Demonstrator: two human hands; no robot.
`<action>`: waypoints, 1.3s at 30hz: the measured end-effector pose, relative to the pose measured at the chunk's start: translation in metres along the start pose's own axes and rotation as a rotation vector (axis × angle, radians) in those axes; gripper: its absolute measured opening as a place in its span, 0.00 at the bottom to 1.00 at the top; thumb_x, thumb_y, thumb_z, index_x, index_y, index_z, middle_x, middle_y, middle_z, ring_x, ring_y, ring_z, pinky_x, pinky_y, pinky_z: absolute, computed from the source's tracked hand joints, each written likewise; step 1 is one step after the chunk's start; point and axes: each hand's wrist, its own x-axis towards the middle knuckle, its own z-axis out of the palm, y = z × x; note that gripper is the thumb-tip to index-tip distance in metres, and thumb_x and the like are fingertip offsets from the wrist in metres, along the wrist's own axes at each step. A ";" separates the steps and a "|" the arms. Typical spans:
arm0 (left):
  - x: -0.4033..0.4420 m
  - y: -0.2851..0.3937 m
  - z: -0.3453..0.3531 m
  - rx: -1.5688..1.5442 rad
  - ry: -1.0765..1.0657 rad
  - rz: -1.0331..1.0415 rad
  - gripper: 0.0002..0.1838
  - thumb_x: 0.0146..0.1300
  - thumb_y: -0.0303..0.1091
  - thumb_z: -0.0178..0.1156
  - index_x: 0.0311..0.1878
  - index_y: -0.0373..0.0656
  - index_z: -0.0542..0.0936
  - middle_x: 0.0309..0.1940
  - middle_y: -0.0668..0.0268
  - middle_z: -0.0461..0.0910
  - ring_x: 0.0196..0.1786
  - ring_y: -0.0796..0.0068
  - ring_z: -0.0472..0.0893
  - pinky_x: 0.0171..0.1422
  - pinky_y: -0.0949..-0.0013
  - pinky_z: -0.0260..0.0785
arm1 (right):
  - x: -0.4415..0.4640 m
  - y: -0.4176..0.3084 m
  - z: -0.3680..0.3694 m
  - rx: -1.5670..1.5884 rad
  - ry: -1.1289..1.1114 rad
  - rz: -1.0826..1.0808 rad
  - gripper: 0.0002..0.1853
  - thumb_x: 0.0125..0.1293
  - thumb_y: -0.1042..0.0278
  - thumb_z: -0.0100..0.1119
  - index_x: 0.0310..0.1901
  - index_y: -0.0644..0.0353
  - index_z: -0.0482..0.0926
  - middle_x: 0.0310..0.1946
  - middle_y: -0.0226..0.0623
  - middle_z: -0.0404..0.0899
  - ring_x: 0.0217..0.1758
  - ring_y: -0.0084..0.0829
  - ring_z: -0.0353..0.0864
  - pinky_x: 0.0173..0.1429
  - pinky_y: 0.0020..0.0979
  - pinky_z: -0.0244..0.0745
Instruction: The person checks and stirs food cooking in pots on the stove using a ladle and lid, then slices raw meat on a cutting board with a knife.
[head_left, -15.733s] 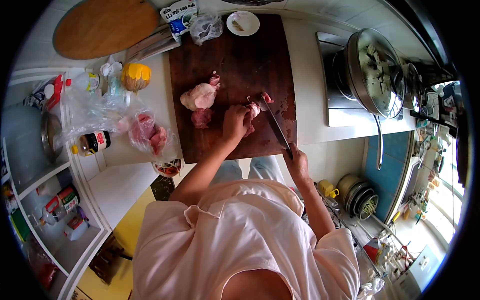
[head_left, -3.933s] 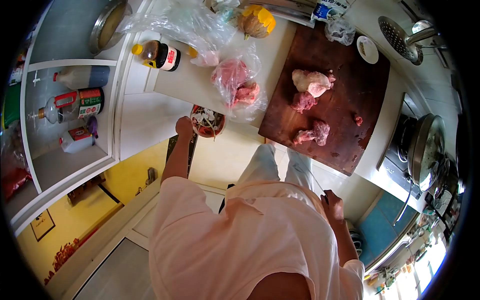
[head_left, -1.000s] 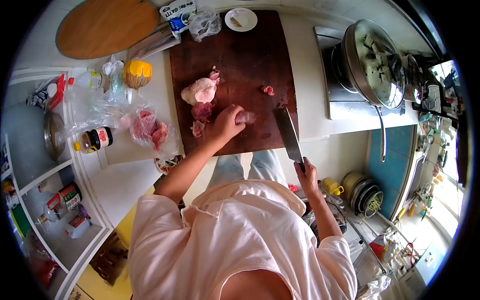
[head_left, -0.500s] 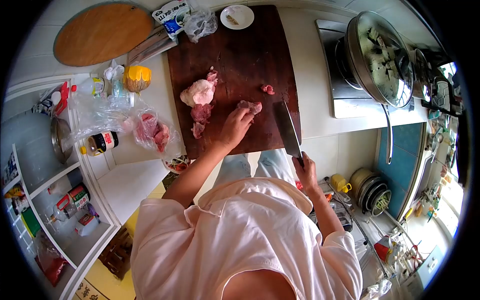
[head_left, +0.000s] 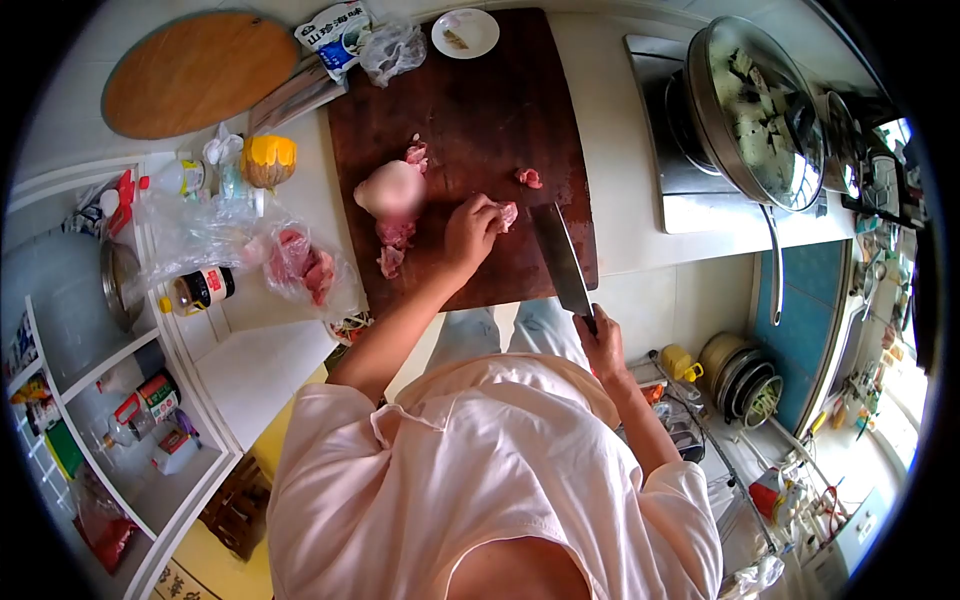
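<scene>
My left hand (head_left: 471,234) is closed over a piece of meat (head_left: 508,215) on the dark wooden board (head_left: 480,110); the meat's right end shows past my fingers. My right hand (head_left: 602,338) grips the handle of a cleaver (head_left: 561,260) at the board's lower right, its blade slanting up and left, just right of the held meat and apart from it. A small red scrap (head_left: 529,178) lies above the blade tip. Larger pale and red meat (head_left: 392,192) rests on the board's left side.
Bagged meat (head_left: 305,265), a dark bottle (head_left: 203,288) and a yellow-topped pumpkin (head_left: 268,161) stand left of the board. A small white plate (head_left: 465,34) is at its top edge. On the right, a lidded pan (head_left: 757,115) sits on the stove (head_left: 668,130).
The cleaver has moved slightly left, nearer the held meat. My left fingers have closed further over that piece, which now shows less than half a second ago.
</scene>
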 end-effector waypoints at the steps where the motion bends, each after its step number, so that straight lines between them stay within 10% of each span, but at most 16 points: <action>1: -0.002 -0.001 0.000 -0.055 0.016 -0.025 0.07 0.50 0.24 0.63 0.34 0.43 0.80 0.35 0.62 0.76 0.39 0.56 0.78 0.43 0.58 0.71 | -0.001 0.001 0.000 0.006 0.004 -0.005 0.09 0.66 0.70 0.57 0.35 0.67 0.69 0.16 0.43 0.64 0.20 0.29 0.57 0.24 0.33 0.61; 10: 0.014 0.002 -0.008 0.289 -0.272 0.162 0.04 0.50 0.23 0.61 0.30 0.42 0.77 0.32 0.61 0.74 0.38 0.57 0.77 0.40 0.57 0.70 | -0.001 0.006 0.004 0.014 -0.004 -0.008 0.09 0.66 0.71 0.58 0.36 0.66 0.69 0.16 0.41 0.61 0.21 0.28 0.54 0.24 0.31 0.60; 16: 0.009 -0.011 -0.002 0.037 -0.140 0.046 0.05 0.53 0.26 0.63 0.29 0.40 0.75 0.30 0.59 0.73 0.34 0.55 0.77 0.37 0.59 0.69 | -0.005 0.000 0.006 0.032 0.007 0.010 0.09 0.65 0.71 0.59 0.36 0.66 0.69 0.16 0.42 0.63 0.20 0.29 0.55 0.24 0.32 0.60; 29: -0.003 -0.004 -0.016 -1.047 0.069 -0.743 0.06 0.60 0.25 0.64 0.33 0.38 0.74 0.28 0.68 0.81 0.29 0.85 0.78 0.31 0.81 0.68 | 0.002 -0.007 0.010 0.048 -0.011 -0.007 0.09 0.66 0.70 0.59 0.36 0.67 0.70 0.17 0.43 0.65 0.20 0.29 0.57 0.24 0.32 0.61; 39: -0.011 -0.029 -0.016 -0.847 -0.099 -0.563 0.11 0.55 0.18 0.57 0.41 0.38 0.78 0.28 0.71 0.81 0.31 0.83 0.79 0.33 0.79 0.70 | 0.006 -0.006 0.010 0.064 -0.032 0.058 0.09 0.66 0.69 0.58 0.35 0.66 0.70 0.17 0.42 0.65 0.21 0.25 0.57 0.24 0.30 0.60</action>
